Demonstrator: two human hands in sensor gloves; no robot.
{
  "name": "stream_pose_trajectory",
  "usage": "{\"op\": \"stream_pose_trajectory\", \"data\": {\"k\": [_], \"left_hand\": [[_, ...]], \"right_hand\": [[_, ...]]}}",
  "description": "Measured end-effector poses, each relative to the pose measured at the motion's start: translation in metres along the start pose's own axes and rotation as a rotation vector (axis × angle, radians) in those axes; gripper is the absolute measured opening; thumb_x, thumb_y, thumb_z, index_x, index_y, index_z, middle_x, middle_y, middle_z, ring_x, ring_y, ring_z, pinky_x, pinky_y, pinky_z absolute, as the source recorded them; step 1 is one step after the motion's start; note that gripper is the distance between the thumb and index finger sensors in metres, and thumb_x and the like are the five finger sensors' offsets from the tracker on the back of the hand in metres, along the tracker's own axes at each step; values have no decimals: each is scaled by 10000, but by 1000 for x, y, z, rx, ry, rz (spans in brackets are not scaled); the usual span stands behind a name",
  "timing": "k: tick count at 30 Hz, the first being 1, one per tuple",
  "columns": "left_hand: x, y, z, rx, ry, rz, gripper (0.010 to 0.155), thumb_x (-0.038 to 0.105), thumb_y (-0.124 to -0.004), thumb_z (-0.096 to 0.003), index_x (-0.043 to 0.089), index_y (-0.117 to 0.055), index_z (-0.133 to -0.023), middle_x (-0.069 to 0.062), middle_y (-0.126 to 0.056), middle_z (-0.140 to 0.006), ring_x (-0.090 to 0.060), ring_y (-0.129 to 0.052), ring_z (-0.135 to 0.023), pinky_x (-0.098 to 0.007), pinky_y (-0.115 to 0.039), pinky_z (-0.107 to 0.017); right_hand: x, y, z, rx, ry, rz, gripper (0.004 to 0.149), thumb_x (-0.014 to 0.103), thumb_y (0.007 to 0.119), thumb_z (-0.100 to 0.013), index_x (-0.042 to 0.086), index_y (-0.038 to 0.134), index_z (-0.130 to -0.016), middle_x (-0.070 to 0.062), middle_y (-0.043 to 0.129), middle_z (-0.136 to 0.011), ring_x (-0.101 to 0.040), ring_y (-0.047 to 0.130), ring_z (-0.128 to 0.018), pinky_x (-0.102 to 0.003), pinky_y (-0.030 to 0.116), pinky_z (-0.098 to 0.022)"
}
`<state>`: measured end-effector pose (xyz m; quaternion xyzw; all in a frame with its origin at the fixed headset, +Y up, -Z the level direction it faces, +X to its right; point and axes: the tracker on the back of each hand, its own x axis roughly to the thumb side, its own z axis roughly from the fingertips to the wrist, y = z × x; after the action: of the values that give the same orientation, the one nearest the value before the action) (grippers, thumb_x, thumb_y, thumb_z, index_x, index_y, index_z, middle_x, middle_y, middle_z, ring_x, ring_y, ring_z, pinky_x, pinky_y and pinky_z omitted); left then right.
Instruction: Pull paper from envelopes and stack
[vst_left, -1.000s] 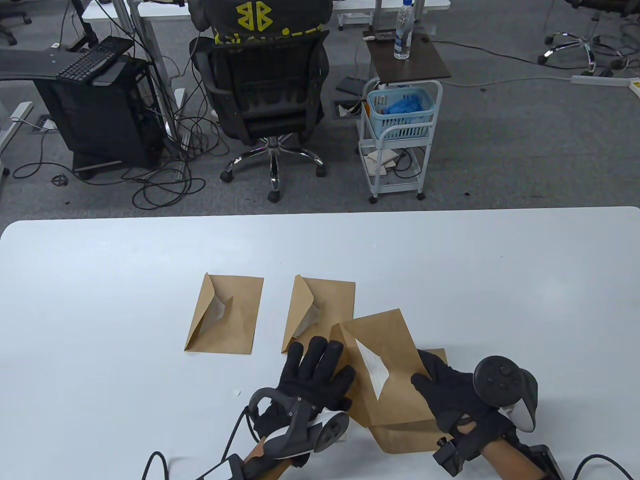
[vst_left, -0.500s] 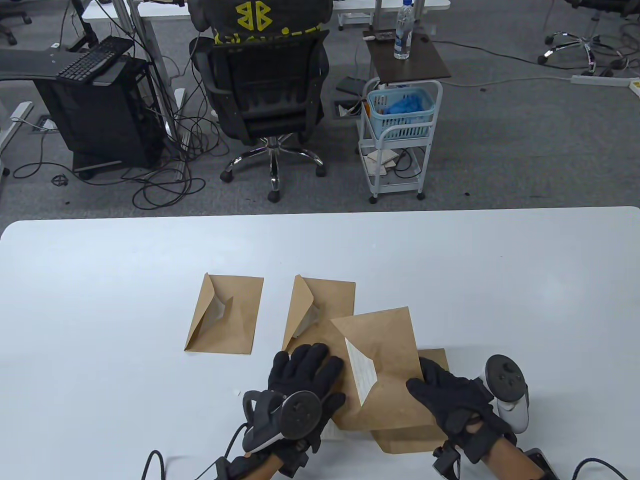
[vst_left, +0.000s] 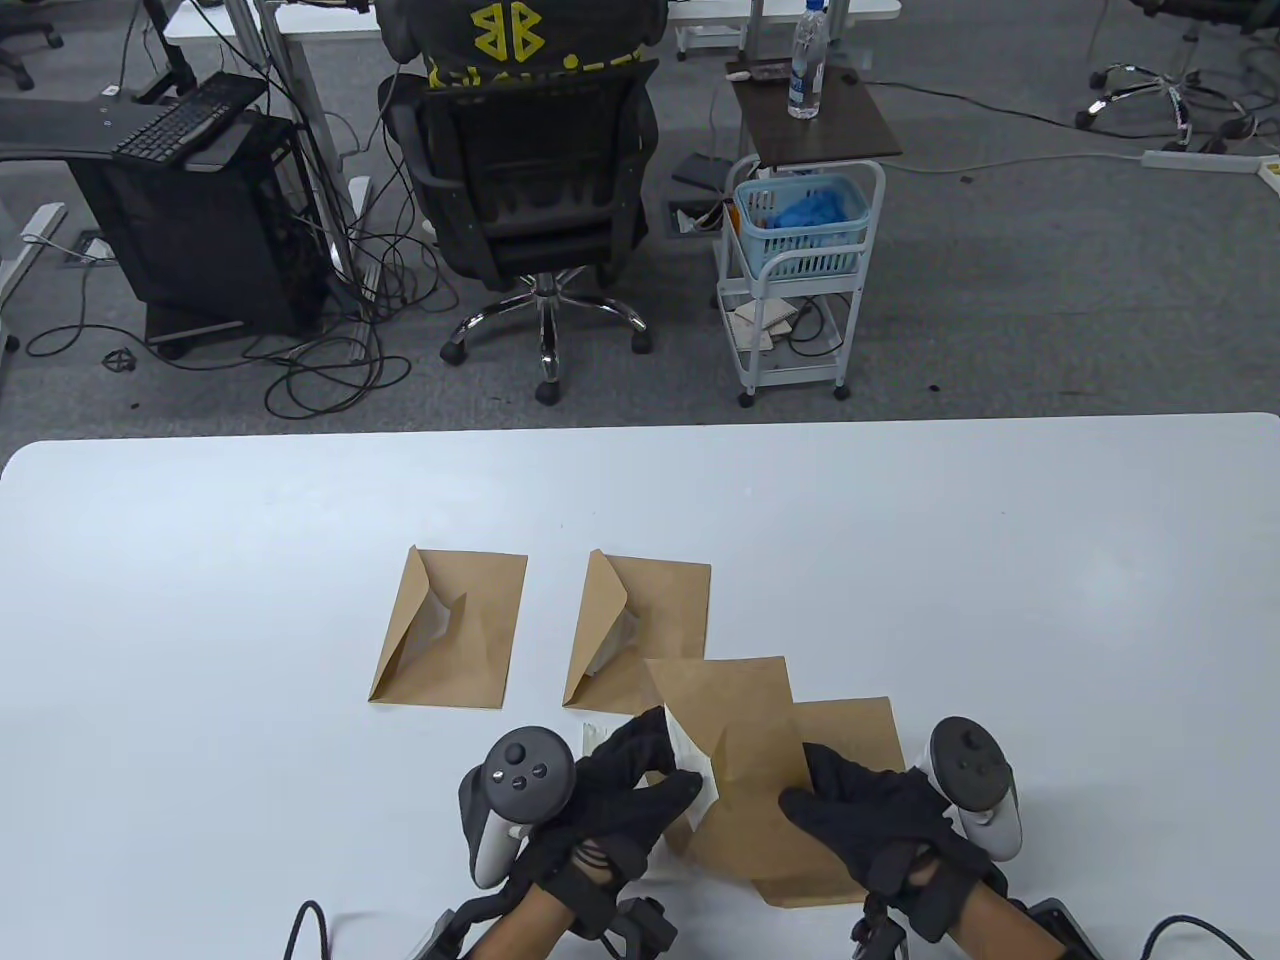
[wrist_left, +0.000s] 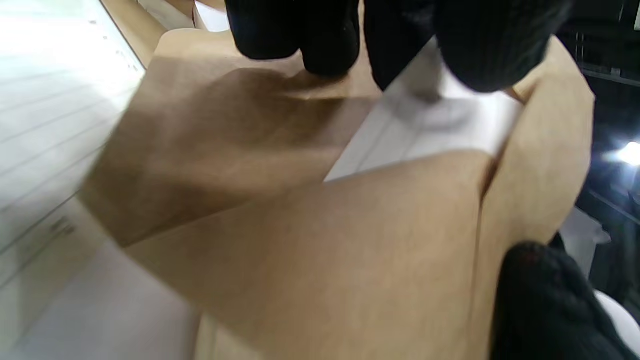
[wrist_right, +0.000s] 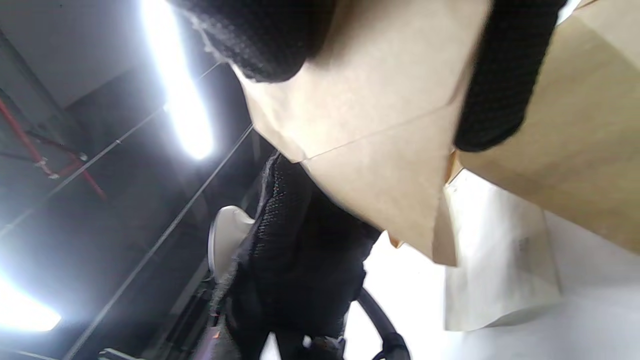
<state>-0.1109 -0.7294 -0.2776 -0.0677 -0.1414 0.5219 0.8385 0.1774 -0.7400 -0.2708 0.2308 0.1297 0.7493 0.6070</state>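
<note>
Both hands are on one kraft envelope (vst_left: 745, 760), raised and tilted off the white table (vst_left: 200, 600) at the near edge, centre-right. Right hand (vst_left: 870, 815) grips the envelope's right side, fingers over the front and thumb on the other face, per the right wrist view. Left hand (vst_left: 610, 790) pinches the white paper (vst_left: 690, 755) sticking out of the envelope's open left end; the left wrist view shows gloved fingertips (wrist_left: 480, 55) clamped on the lined sheet (wrist_left: 425, 135) at the mouth, flap folded back.

Another envelope (vst_left: 850, 740) lies flat under and to the right of the held one, partly covered. A white sheet (vst_left: 600, 732) lies on the table under the left hand, only partly visible; the right wrist view shows white paper (wrist_right: 495, 260) flat below the held envelope.

Two more envelopes lie farther out, flaps open on the left with paper showing: left envelope (vst_left: 450, 628) and middle envelope (vst_left: 645, 625), well apart from each other. The middle one's near-right corner is overlapped by the held envelope.
</note>
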Motion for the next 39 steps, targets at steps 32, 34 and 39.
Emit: {"op": "stream_pose_trajectory", "data": {"k": [32, 34, 39], "left_hand": [[-24, 67, -3, 216, 175, -431, 407, 370, -853, -467, 291, -853, -866, 24, -1024, -626, -242, -1065, -587, -563, -711, -623], [-27, 64, -5, 168, 195, -457, 472, 359, -852, -466, 266, -804, -927, 33, -1023, -636, -238, -1068, -583, -561, -714, -620], [-27, 53, -9, 48, 219, -527, 713, 346, -843, -473, 294, -468, -1077, 37, -1007, -654, -233, -1063, -579, -556, -713, -621]], "right_hand": [[21, -103, 40, -517, -4, 178, 399, 307, 793, -514, 152, 809, -881, -125, 994, -704, -278, 1100, -486, -400, 925, -354], [18, -110, 43, -543, 13, 159, 400, 306, 792, -514, 148, 807, -882, -126, 993, -703, -278, 1099, -487, -400, 924, -354], [19, -111, 43, -545, 17, 151, 404, 303, 790, -515, 142, 802, -885, -130, 991, -705, -279, 1099, -488, -399, 924, -355]]}}
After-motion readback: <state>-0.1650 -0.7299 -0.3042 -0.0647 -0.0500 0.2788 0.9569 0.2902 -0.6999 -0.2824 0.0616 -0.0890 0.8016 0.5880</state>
